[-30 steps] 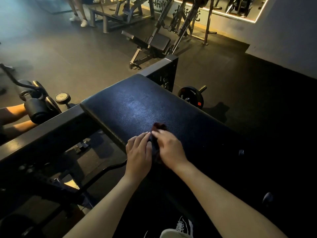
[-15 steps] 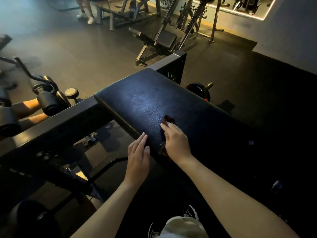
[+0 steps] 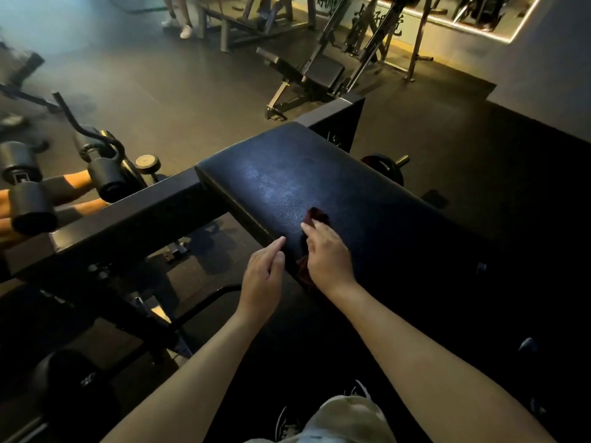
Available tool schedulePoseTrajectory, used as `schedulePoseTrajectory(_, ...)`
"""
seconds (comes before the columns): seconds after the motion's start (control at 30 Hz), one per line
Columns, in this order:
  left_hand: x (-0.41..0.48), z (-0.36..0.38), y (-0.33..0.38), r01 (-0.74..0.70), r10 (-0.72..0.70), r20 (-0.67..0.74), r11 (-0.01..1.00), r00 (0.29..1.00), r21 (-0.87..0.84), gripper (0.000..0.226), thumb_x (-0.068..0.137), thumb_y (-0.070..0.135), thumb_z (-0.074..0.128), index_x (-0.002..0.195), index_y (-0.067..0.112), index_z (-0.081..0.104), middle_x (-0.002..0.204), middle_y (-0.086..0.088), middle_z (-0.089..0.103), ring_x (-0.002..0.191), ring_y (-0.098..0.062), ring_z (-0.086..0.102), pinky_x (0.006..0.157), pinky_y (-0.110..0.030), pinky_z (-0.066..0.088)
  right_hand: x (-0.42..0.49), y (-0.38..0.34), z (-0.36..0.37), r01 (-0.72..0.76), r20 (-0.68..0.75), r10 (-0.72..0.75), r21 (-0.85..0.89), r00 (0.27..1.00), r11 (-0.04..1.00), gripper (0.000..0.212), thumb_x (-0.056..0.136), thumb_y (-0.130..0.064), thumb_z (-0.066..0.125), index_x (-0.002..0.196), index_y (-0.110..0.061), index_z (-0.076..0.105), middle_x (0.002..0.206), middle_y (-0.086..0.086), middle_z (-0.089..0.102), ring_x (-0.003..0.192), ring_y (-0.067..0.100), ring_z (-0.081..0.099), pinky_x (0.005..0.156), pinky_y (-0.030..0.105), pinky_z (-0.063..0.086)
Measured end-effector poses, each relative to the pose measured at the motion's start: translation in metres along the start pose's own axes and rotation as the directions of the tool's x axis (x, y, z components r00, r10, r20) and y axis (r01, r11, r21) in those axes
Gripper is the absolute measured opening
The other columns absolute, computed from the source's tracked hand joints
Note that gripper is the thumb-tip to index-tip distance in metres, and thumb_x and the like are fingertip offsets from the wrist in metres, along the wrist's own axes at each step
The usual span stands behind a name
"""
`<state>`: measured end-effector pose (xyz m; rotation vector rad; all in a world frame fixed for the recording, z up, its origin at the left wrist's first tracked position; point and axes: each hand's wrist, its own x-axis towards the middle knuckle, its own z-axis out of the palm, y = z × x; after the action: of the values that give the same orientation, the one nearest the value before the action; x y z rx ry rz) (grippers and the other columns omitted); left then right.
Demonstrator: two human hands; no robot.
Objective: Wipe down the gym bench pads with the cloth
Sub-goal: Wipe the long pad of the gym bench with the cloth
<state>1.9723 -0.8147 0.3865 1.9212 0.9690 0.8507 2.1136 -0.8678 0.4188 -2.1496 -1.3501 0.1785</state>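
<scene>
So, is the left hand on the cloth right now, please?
No, the left hand is by the edge of the bench pad, apart from the cloth under the right hand.

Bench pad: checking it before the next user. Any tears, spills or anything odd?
Nothing stands out. The pad looks whole, with only a sheen on its left part. The cloth lies on it under the right hand; the left hand is at its edge. Its right end is too dark to judge.
</scene>
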Motion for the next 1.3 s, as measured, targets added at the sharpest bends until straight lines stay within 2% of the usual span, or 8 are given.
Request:
schedulePoseTrajectory(0.1,0.002,-0.004,0.013,0.140,-0.141,0.011,0.967,0.990,-0.215,0.036,0.106,0.017,0.045,0.140,0.020,0.057,0.135,0.013,0.059,0.120,0.011,0.052,0.101,-0.004,0.035,-0.007,-0.028,0.005,0.014,0.050,-0.024,0.185,0.998,0.983,0.040,0.102,-0.011,0.045,0.140,-0.016,0.056,0.146,0.003,0.052,0.136,0.018,0.046,0.111,0.033,0.037)
schedulePoseTrajectory(0.2,0.012,-0.009,0.020,0.261,-0.297,0.035,0.769,0.954,-0.584,0.035,0.108,0.015,0.040,0.138,0.024,0.056,0.130,0.010,0.064,0.118,0.001,0.061,0.094,-0.015,0.048,0.001,-0.057,0.002,-0.184,0.217,0.081,0.512,0.973,0.839,0.043,0.104,-0.016,0.046,0.146,-0.020,0.049,0.149,-0.001,0.048,0.135,0.011,0.045,0.114,0.030,0.037)
schedulePoseTrajectory(0.3,0.020,-0.009,0.019,0.212,-0.250,0.001,0.818,0.968,-0.535,0.036,0.108,0.014,0.040,0.141,0.025,0.052,0.125,0.019,0.061,0.113,0.011,0.058,0.089,-0.008,0.045,0.007,-0.066,0.004,-0.262,0.281,0.107,0.603,0.954,0.754,0.044,0.106,-0.023,0.042,0.150,-0.022,0.042,0.152,-0.001,0.045,0.138,0.009,0.042,0.116,0.027,0.033)
schedulePoseTrajectory(0.5,0.026,0.014,-0.010,0.104,-0.093,-0.091,0.987,0.992,0.125,0.043,0.105,0.033,0.044,0.148,0.038,0.044,0.151,0.012,0.030,0.121,-0.007,0.020,0.109,-0.026,0.016,-0.013,-0.014,-0.002,0.102,-0.073,-0.098,0.055,0.993,0.993,0.034,0.098,-0.015,0.050,0.129,-0.012,0.063,0.118,0.003,0.067,0.110,0.022,0.057,0.097,0.040,0.048)
schedulePoseTrajectory(0.63,0.028,0.028,-0.005,0.124,-0.130,-0.136,0.991,0.982,-0.051,0.034,0.103,0.027,0.051,0.135,0.019,0.060,0.130,0.006,0.036,0.125,-0.019,0.037,0.111,-0.031,0.030,-0.040,0.013,-0.014,0.127,-0.091,-0.142,-0.149,0.986,0.981,0.035,0.094,-0.023,0.050,0.125,-0.013,0.065,0.115,-0.001,0.067,0.107,0.022,0.058,0.091,0.040,0.050)
schedulePoseTrajectory(0.77,-0.004,0.041,0.004,0.000,-0.012,-0.141,0.997,0.990,-0.081,0.030,0.099,0.016,0.055,0.126,0.011,0.066,0.120,0.002,0.042,0.112,-0.008,0.048,0.107,-0.021,0.037,-0.060,0.025,-0.020,0.095,-0.163,-0.108,-0.082,0.981,0.992,0.033,0.094,-0.021,0.051,0.121,-0.010,0.067,0.114,0.002,0.066,0.108,0.022,0.057,0.100,0.032,0.044)
schedulePoseTrajectory(1.13,-0.022,0.056,0.024,0.093,-0.092,-0.086,0.996,0.992,0.006,0.045,0.105,0.023,0.048,0.148,0.033,0.045,0.120,0.009,0.030,0.114,-0.005,0.036,0.093,0.005,0.020,-0.073,0.031,-0.032,0.138,-0.109,-0.141,-0.030,0.984,0.990,0.029,0.092,-0.011,0.058,0.120,-0.011,0.067,0.109,0.000,0.064,0.104,0.020,0.055,0.093,0.035,0.049)
schedulePoseTrajectory(1.3,-0.063,0.078,0.045,0.079,-0.077,-0.135,0.997,0.988,0.009,0.032,0.103,0.019,0.051,0.134,0.024,0.059,0.117,0.007,0.036,0.109,-0.010,0.047,0.100,-0.023,0.038,-0.114,0.051,-0.061,0.121,-0.094,-0.132,-0.113,0.987,0.986,0.035,0.093,-0.026,0.050,0.122,-0.016,0.066,0.115,-0.002,0.064,0.105,0.019,0.058,0.088,0.037,0.049)
